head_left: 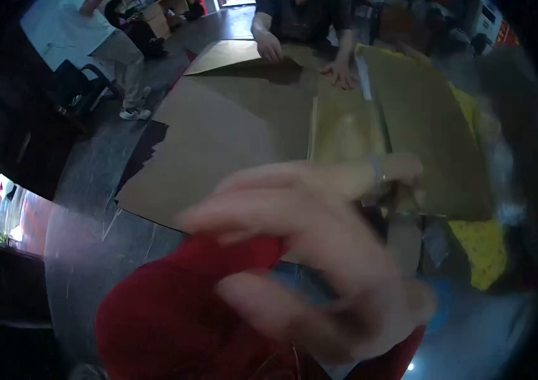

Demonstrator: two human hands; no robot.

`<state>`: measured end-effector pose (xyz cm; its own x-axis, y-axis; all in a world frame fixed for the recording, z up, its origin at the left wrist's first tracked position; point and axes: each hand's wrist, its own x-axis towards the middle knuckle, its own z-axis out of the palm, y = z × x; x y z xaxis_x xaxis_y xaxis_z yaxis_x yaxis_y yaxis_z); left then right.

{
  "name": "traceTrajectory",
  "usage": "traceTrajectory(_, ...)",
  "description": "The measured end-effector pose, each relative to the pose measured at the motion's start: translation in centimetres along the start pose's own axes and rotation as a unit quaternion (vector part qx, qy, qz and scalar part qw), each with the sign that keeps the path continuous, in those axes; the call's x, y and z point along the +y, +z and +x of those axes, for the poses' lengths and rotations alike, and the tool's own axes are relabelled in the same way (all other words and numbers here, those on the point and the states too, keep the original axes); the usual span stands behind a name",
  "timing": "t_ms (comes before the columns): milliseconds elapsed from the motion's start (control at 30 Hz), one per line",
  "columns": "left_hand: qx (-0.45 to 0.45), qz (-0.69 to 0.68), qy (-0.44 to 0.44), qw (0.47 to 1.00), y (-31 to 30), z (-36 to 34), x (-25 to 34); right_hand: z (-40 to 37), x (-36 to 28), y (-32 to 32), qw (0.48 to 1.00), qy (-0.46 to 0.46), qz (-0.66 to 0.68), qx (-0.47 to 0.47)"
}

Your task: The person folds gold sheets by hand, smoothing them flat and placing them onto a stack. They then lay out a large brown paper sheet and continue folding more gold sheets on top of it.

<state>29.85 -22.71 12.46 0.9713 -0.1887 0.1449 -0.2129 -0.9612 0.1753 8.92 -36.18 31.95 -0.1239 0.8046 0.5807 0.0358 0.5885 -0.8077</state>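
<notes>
Close to the camera, my right hand (345, 266) is blurred by motion. Its fingers reach left, with a gap between them and the thumb, and nothing shows in it. Partly hidden behind it, my left hand (398, 170), with a ring on one finger, is at the near part of the olive-brown sheets. Its fingers look curled, but what they hold cannot be made out. A large brown sheet (218, 126) lies flat on the table, with a narrower olive strip (345, 126) beside it and another olive panel (433, 133) to the right.
Across the table a person's hand (269, 47) is by a lifted sheet edge, and their other hand (341, 75) presses flat. Yellow material (481, 247) shows at the right. A chair (79, 88) and a standing person (126, 63) are at the left. My red garment (174, 310) fills the lower left.
</notes>
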Motion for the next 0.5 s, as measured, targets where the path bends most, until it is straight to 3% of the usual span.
traceTrajectory(67,-0.012,-0.01,-0.011,1.0,-0.3,-0.7,0.3,1.2,1.2,2.1,0.992,-0.03,0.072,-0.097)
traceTrajectory(133,-0.06,-0.009,-0.041,0.997,-0.1,-0.5,-0.3,1.5,2.4,4.3,0.981,-0.045,0.114,-0.149)
traceTrajectory(200,-0.051,-0.034,-0.022,0.998,-0.2,-0.2,-1.1,1.8,3.1,5.1,0.977,-0.05,0.134,-0.158)
traceTrajectory(267,-0.04,-0.062,0.007,0.997,-1.2,-0.4,0.0,2.1,3.3,5.0,0.977,-0.049,0.136,-0.159)
traceTrajectory(333,-0.093,-0.027,-0.014,0.995,-2.5,-1.1,0.4,1.2,4.4,4.8,0.981,-0.047,0.121,-0.144)
traceTrajectory(400,-0.059,-0.024,0.003,0.998,-2.0,-0.8,0.0,0.9,4.5,4.4,0.984,-0.055,0.103,-0.133)
traceTrajectory(500,-0.091,-0.015,-0.018,0.996,-1.6,-0.8,0.1,-0.9,3.4,1.5,0.996,-0.062,0.016,-0.063)
